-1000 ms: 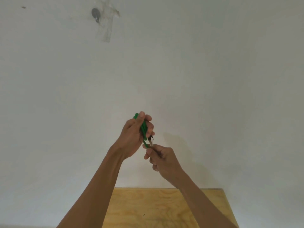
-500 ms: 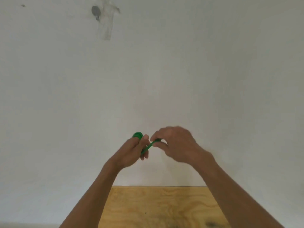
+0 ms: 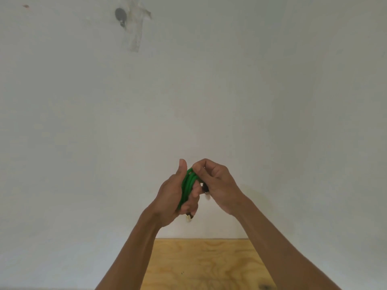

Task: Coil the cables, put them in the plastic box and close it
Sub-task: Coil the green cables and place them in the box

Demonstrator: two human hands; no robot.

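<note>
Holding a bundle of green cable (image 3: 189, 186) in my left hand (image 3: 174, 197), I have both arms raised in front of a pale wall (image 3: 230, 91), above the far edge of the plywood desk (image 3: 201, 262). My left fingers are curled round the lower part of the coil and my left thumb stands straight up alongside its loops. Several strands of the cable run side by side, upright and slightly tilted, between that thumb and my right hand (image 3: 217, 185).

My right hand comes in from the right and touches the top of the bundle, its fingers (image 3: 199, 166) curled over the upper loops and pinching them. Just beside my right palm a dark plug end (image 3: 205, 187) shows, with a pale tip below it, blurred. A second plug end (image 3: 190, 216) pokes out under my left fingers, dark with a light tip, also too blurred to tell more.

Both hands are held up in the air, well apart from the desk surface. High on the wall to the left sits a small grey round fitting (image 3: 120, 15) with a strip of clear tape (image 3: 136, 30) beside it.
</note>
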